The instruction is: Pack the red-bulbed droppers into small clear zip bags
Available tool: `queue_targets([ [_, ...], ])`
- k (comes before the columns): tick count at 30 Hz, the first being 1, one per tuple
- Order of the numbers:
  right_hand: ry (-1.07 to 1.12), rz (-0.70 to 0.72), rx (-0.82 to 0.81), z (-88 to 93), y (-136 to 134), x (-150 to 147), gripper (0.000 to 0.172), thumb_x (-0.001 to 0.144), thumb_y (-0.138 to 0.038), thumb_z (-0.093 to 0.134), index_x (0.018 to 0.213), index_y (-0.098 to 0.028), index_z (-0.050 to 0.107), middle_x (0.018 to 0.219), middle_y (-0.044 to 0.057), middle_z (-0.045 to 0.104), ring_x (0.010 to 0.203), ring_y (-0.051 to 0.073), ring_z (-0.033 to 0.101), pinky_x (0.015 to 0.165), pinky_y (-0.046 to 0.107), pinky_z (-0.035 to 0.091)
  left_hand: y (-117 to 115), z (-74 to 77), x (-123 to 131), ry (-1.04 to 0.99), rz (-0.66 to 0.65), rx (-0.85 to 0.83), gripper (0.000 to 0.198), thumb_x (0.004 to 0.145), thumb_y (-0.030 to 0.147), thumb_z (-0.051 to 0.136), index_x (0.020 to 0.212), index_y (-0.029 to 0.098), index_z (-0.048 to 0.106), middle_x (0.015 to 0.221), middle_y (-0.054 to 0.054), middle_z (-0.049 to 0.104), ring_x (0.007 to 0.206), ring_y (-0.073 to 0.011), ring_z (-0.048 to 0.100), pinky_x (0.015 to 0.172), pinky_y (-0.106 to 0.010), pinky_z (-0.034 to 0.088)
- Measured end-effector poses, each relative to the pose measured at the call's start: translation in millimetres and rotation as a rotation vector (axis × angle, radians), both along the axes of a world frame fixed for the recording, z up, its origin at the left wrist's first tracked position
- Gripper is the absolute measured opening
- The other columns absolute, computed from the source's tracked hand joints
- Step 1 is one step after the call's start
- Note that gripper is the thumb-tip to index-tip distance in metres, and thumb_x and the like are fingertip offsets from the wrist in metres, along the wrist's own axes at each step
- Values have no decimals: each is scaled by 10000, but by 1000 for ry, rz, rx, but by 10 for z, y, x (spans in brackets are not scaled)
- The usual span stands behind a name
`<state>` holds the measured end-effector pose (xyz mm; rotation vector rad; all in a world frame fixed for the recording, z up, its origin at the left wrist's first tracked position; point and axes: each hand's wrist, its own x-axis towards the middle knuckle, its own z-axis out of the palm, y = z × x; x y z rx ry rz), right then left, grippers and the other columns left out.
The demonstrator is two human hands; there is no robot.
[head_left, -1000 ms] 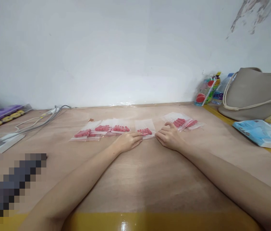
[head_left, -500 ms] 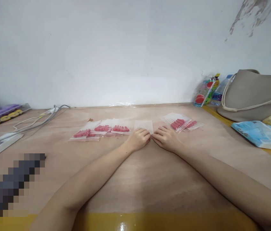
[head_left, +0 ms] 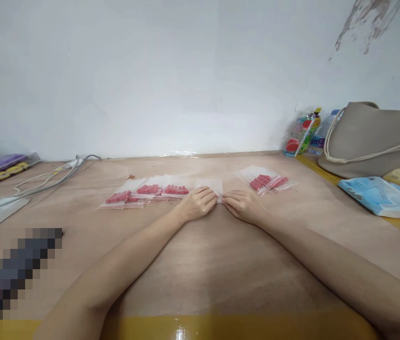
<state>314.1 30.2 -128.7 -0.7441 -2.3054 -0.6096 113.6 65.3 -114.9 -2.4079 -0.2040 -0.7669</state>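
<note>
A clear plastic zip bag (head_left: 209, 183) lies flat on the table in front of me, with no red pieces visible in it. My left hand (head_left: 200, 204) is closed on its near edge. My right hand (head_left: 243, 205) pinches the near right corner of the same bag, its fingers pressed together. To the left lie several clear bags (head_left: 117, 197) holding short red sticks (head_left: 177, 189), partly overlapping. On the right, more bags (head_left: 253, 173) with red sticks (head_left: 260, 181) lie close beyond my right hand.
A blue soft pack (head_left: 380, 194) and a grey bag (head_left: 380, 137) stand at the right, with bottles (head_left: 315, 134) by the wall. At the left are cables (head_left: 68, 172), a power strip (head_left: 4, 211) and a purple-and-yellow package (head_left: 1, 170). Yellow tape (head_left: 200, 328) runs along the near edge.
My two hands have moved slightly apart along the bag's near edge, the left one shifting left. The whole view has shifted a little.
</note>
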Motion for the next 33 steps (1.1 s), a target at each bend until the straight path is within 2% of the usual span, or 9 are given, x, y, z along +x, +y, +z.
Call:
queue_targets([
  [5, 13, 3, -12, 11, -7, 32, 228, 851, -142, 433, 795, -170, 652, 865, 59, 705, 788, 162, 652, 750, 298, 521, 8, 0, -238, -31, 9, 83, 135, 875, 130, 450, 862, 135, 584, 835, -60, 675, 817, -151, 639, 797, -324, 531],
  [10, 9, 2, -54, 6, -5, 38, 240, 855, -144, 423, 791, -181, 651, 863, 58, 704, 791, 160, 650, 756, 306, 515, -37, 23, -479, -18, 60, 78, 137, 877, 109, 439, 884, 152, 569, 859, -52, 669, 822, -152, 633, 796, -351, 523],
  [15, -13, -7, -42, 25, -16, 28, 243, 857, -139, 417, 770, -169, 642, 827, 58, 701, 768, 159, 643, 736, 291, 504, -78, 40, -522, -34, 143, 78, 214, 890, 126, 431, 700, 148, 528, 622, -14, 586, 625, -126, 579, 768, -343, 504],
  [18, -22, -26, -56, 20, -12, 25, 257, 859, -139, 410, 753, -170, 643, 799, 65, 699, 751, 161, 640, 727, 295, 500, -66, 34, -515, -66, 151, 55, 242, 893, 134, 429, 667, 157, 512, 599, -1, 559, 597, -115, 553, 825, -356, 485],
  [22, 9, -18, -97, -4, 8, 52, 262, 866, -156, 411, 764, -184, 652, 804, 59, 702, 746, 151, 639, 755, 302, 489, -74, 50, -502, -38, 121, -9, 162, 904, 156, 426, 835, 173, 571, 668, 9, 609, 652, -112, 577, 929, -394, 423],
  [25, 31, -6, -142, 13, 7, 126, 196, 856, -263, 473, 867, -198, 658, 908, 56, 696, 857, 163, 629, 839, 337, 455, -104, 89, -443, -32, 220, -79, 205, 879, 311, 489, 1028, 195, 572, 958, -64, 648, 940, -192, 583, 981, -468, 346],
  [28, 10, -177, -148, 61, 2, 250, 413, 798, -463, 520, 1080, -173, 603, 1110, 107, 624, 1074, 249, 537, 984, 468, 313, -99, 116, -328, 17, 326, -198, 448, 821, 463, 521, 1181, 196, 514, 1280, -132, 480, 1183, -293, 429, 999, -506, 294],
  [31, 19, -506, -100, 81, 32, 395, 481, 841, -482, 418, 1111, -121, 583, 1216, 175, 538, 1178, 317, 427, 1014, 576, 154, -30, 107, -194, 163, 311, -257, 397, 875, 389, 456, 1231, 216, 473, 1270, -97, 500, 1179, -260, 446, 994, -466, 317],
  [33, 18, -679, -95, 68, 66, 473, 471, 869, -463, 358, 1002, -102, 629, 1134, 195, 580, 1143, 327, 447, 997, 604, 126, 38, 96, -124, 261, 306, -251, 334, 907, 272, 413, 1232, 215, 464, 1193, -67, 566, 1088, -215, 528, 933, -400, 394],
])
